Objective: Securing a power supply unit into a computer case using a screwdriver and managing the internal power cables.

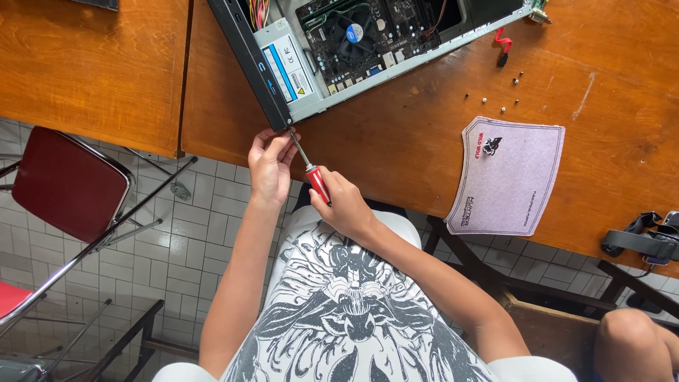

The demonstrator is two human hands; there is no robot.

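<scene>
Head view | right hand (346, 205) fisted round red-handled screwdriver (311, 173), tip at open computer case (283, 92) corner (table edge) | left hand (270, 164) pinching shaft near tip | risk: tip could slip off screw, jabbing fingers; loose screws (503, 110) might roll away.

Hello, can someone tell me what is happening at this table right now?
A person works on an open computer case lying on a wooden table. The right hand holds a red-handled screwdriver, its tip at the case's near corner. The left hand steadies the shaft near the tip. Loose screws and a grey mouse pad lie to the side.
</scene>
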